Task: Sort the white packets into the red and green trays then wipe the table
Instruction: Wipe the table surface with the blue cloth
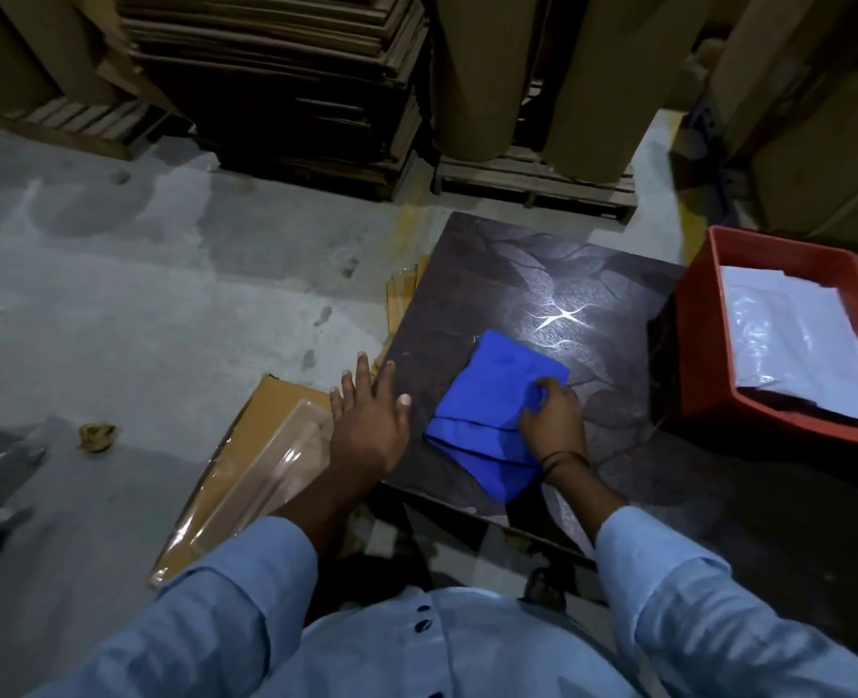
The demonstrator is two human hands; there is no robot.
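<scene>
Now, right hand (552, 420) gripping blue cloth (487, 390) on table (517, 274), left hand (366, 420) fingers straight

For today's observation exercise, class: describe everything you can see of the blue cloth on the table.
The blue cloth is bright, soft-looking fabric, folded into layers with creases at its near end. It lies flat on the dark patterned table, near its front edge. The right hand rests on it, fingers bunching the fabric.
</scene>
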